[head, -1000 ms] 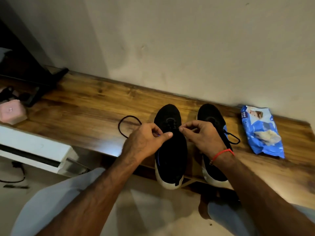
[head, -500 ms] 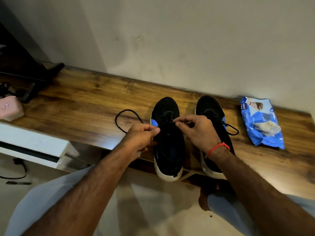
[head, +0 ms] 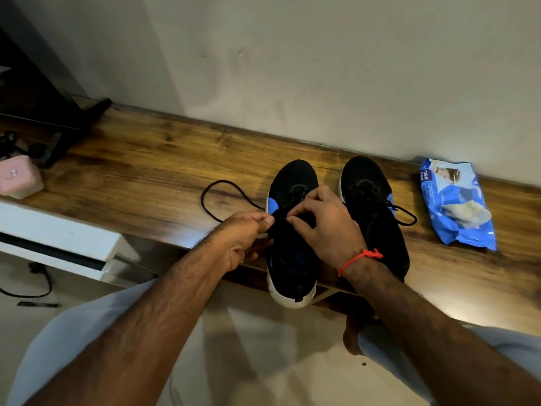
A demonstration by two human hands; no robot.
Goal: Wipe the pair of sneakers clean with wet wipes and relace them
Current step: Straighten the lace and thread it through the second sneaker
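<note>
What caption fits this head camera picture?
Both hands, left hand and right hand, pinch a black lace over the left black sneaker.

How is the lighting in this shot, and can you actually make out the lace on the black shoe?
Head view: dim and warm, with a bright patch on the wooden shelf edge below the left hand. The left sneaker is nearly featureless black, so the shoelace reads clearly only where it loops over the wood. Wide-angle bending curves the shelf; the wipes pack stays legible.
</note>
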